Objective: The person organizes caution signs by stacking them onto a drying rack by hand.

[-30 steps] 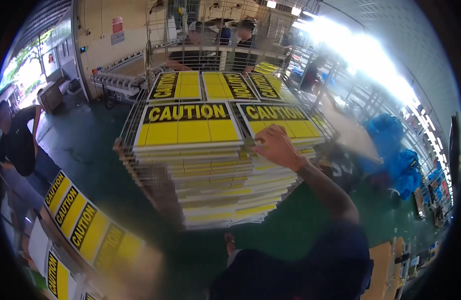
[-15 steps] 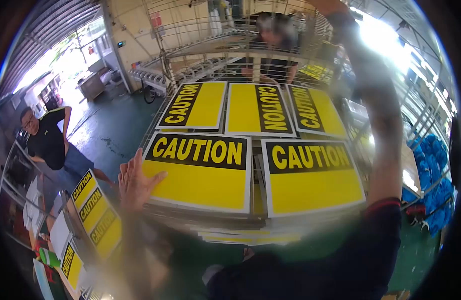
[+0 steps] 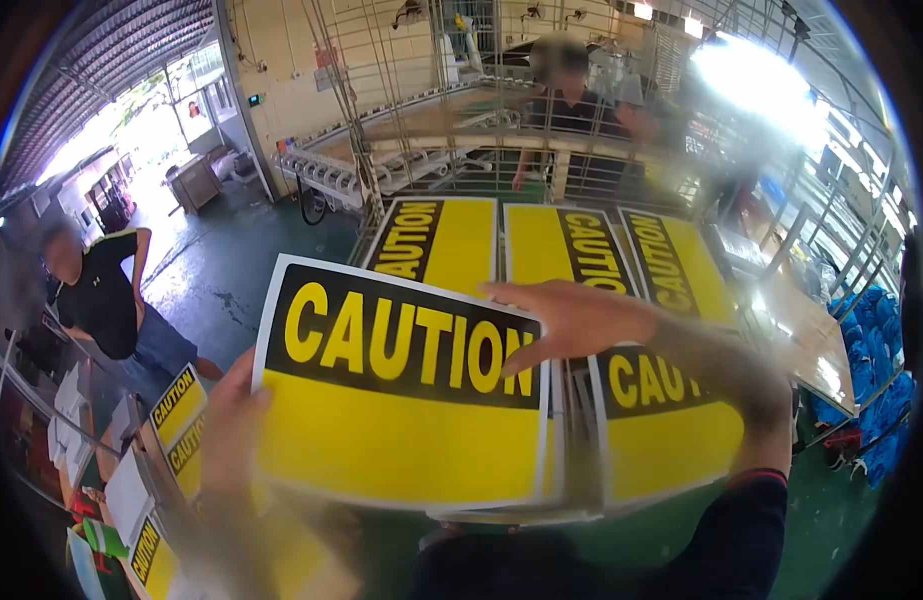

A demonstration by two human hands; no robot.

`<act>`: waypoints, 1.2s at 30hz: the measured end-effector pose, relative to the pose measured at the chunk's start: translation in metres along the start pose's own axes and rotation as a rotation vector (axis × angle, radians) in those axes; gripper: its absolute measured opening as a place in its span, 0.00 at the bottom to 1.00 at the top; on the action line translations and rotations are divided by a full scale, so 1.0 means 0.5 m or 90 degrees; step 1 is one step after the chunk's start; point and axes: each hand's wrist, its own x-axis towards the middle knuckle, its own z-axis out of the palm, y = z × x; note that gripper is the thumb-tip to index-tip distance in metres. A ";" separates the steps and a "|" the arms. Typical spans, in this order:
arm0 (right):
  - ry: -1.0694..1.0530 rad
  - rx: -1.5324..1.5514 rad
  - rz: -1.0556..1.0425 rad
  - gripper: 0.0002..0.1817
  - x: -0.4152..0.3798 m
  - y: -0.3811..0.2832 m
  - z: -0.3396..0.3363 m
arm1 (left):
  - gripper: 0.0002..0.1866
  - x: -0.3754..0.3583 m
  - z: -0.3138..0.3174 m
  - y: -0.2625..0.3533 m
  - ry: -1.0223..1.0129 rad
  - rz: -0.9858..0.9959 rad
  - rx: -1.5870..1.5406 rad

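A yellow sign with a black CAUTION band (image 3: 401, 430) is raised and tilted in front of me, over the near end of the sign-covered rack. My left hand (image 3: 231, 415) grips its left edge, thumb on the front and fingers hidden behind. At its upper right corner is my right hand (image 3: 591, 318), thumb across the printed face and index finger along the top edge; its other fingers do not show. Under my right forearm lies another caution sign (image 3: 661, 440). Farther back lie more caution signs, one at left (image 3: 461, 240), one in the middle (image 3: 541, 240) and one at right (image 3: 696, 255).
Wire racking (image 3: 451, 120) rises behind the signs, with a person (image 3: 576, 115) beyond it. Another person (image 3: 101, 290) stands at left. More caution signs (image 3: 178, 410) stand at lower left. Blue bundled material (image 3: 871, 340) is at right, near a flat board (image 3: 811, 335).
The near left sign has been lifted and tilted toward me, with my left hand on its edge. My right hand has come down from high up to the sign's upper right corner.
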 end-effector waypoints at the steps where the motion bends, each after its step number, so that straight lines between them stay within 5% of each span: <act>1: 0.076 0.115 0.013 0.62 0.000 0.006 -0.024 | 0.35 0.018 -0.007 -0.008 0.007 0.019 -0.033; 3: 0.399 0.274 0.056 0.57 -0.012 0.024 -0.054 | 0.32 0.047 0.006 -0.009 0.049 0.048 -0.066; 5: 0.448 0.518 0.177 0.48 -0.026 0.051 -0.060 | 0.31 0.091 0.044 0.021 0.076 0.037 -0.162; 8: 0.348 0.836 0.180 0.36 -0.024 0.067 -0.014 | 0.27 0.169 0.105 0.016 0.042 0.047 -0.318; 12: 0.537 0.668 0.209 0.25 -0.052 0.109 -0.031 | 0.26 0.308 0.109 -0.032 -0.235 0.035 -0.259; 14: 0.631 0.645 0.130 0.23 -0.118 0.149 -0.068 | 0.37 0.417 0.087 -0.088 -0.191 0.110 0.108; 16: 0.663 0.652 0.047 0.22 -0.197 0.185 -0.107 | 0.42 0.441 0.097 -0.078 -0.204 0.012 0.625; 19: 0.639 0.701 -0.021 0.23 -0.290 0.202 -0.122 | 0.47 0.442 0.111 -0.140 -0.234 0.113 0.836; 22: 0.769 0.650 0.025 0.24 -0.317 0.174 -0.082 | 0.49 0.471 0.097 -0.171 -0.241 0.145 0.689; 23: 0.780 0.634 0.004 0.25 -0.299 0.150 -0.065 | 0.46 0.473 0.092 -0.149 -0.218 0.055 0.578; 27: 0.683 0.709 -0.058 0.27 -0.297 0.223 -0.063 | 0.37 0.478 0.011 -0.109 -0.133 -0.020 0.260; 30: 0.625 0.831 -0.097 0.26 -0.211 0.223 -0.076 | 0.32 0.445 -0.009 -0.026 -0.118 0.066 0.017; 36: 0.536 0.823 -0.130 0.27 -0.036 0.213 -0.169 | 0.22 0.373 -0.048 0.101 -0.110 0.233 0.029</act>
